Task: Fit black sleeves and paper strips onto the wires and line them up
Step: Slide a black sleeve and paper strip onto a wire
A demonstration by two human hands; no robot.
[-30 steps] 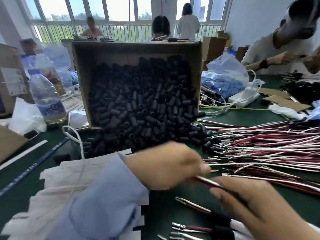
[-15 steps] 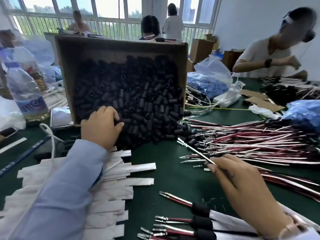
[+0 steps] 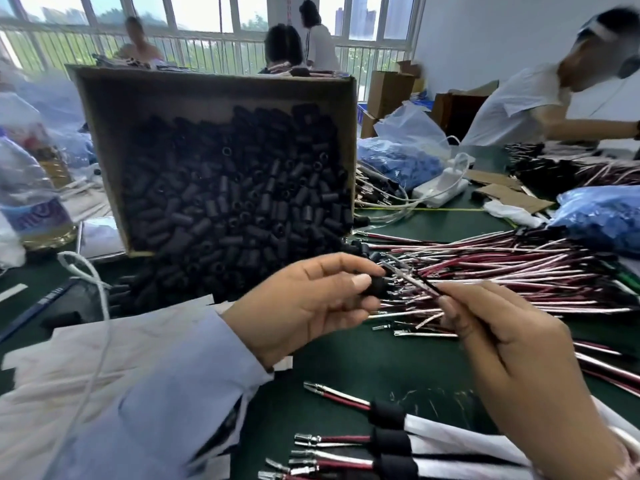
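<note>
The left hand (image 3: 311,306) is pinching a short black sleeve (image 3: 375,289), a stubby matte tube, between thumb and curled fingers at the frame's centre. The right hand (image 3: 512,358), at lower right, is gripping a thin wire (image 3: 417,283) between thumb and forefinger. The wire's shiny metal terminal is pointing up-left, just beside the sleeve. Whether the tip is entering the tube cannot be told, as the picture is blurring there.

Behind the hands, a brown cardboard box (image 3: 104,140) is sitting in the upper middle with its near side open. A heap of black sleeves (image 3: 235,202), all small hollow cylinders, is spilling from it onto the dark green counter (image 3: 346,362). At middle right, a loose pile of wires (image 3: 512,268), glossy dark red and pale pink with crimped silver ends, is fanning across the counter, and the right hand is covering part of it. Along the bottom edge, finished wires (image 3: 332,439) are lying side by side, each wearing a sleeve with a white paper strip (image 3: 446,432) trailing to the right. Flat loose paper strips (image 3: 152,327) are lying at lower left, partly hidden by the person's light blue shirt cuff (image 3: 166,407).

A clear plastic bottle (image 3: 31,188) is standing at far left. Crinkly blue bags (image 3: 401,157) and a white power adapter (image 3: 441,187) are sitting right of the box, and another person (image 3: 519,105) is working at upper right.
</note>
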